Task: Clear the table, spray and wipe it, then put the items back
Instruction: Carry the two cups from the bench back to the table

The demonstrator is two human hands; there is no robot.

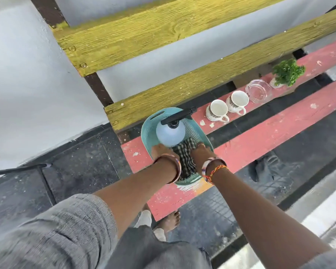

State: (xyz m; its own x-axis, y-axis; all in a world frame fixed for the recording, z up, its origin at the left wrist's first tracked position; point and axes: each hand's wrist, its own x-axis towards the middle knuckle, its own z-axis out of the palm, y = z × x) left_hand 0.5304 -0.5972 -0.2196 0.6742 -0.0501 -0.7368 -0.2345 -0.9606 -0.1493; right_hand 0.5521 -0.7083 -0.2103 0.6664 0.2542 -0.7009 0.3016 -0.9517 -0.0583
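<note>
Head view: looking down at a red bench [264,140] made of planks.
Basket: a teal basket [149,131] sits on the near end of the bench.
Spray bottle: a pale blue spray bottle [170,133] with a black top stands inside the basket.
Cloth: a checked cloth [184,158] lies in the basket beside the bottle.
Left hand: the left hand [160,152] grips the basket's left rim.
Right hand: the right hand [201,152] grips the right rim.
Cups: two white cups [218,109] stand farther along the bench.
Glass dish: a clear dish [258,92] sits past the cups.
Plant: a small green plant [287,72] is last.
</note>
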